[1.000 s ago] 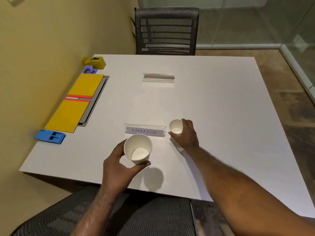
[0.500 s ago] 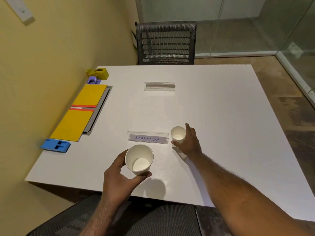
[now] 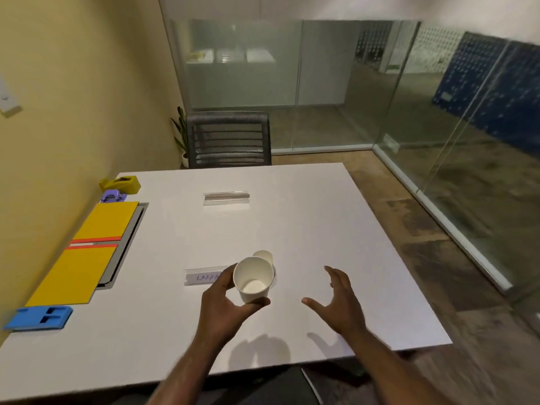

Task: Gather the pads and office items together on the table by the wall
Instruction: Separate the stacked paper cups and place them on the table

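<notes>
While the left hand [image 3: 226, 302] wraps thumb and fingers around a white paper cup [image 3: 253, 279] and holds it above the white table [image 3: 336, 235], the right hand [image 3: 340, 302] hangs just beside it, fingers spread and holding nothing. That cup looks empty, so I judge it very light and thin-walled: a firm squeeze would dent it, and a loose hold around the middle, as now, suits it best. Just beyond it a smaller paper cup [image 3: 264, 255] stands on the table, partly hidden behind the held one; it should behave the same and could be pinched at the rim. Left of the cups lies a clear acrylic nameplate [image 3: 201, 277] with a handwritten label, stiff and probably slick, best taken by its long edges.

Against the yellow wall, at the near end, sits a blue plastic stapler-like piece [image 3: 39, 317], rigid and easy to grip across its sides. Beyond it two yellow pads [image 3: 87, 258] with red spines lie end to end on a grey folder [image 3: 128, 244]; they are flat and flexible, so sliding them or lifting by an edge seems wise. Farther along sit a small purple punch [image 3: 112, 196] and a yellow tape dispenser [image 3: 121, 184], likely the heaviest item. A second clear nameplate [image 3: 226, 197] lies mid-table, well apart from the wall group.
</notes>
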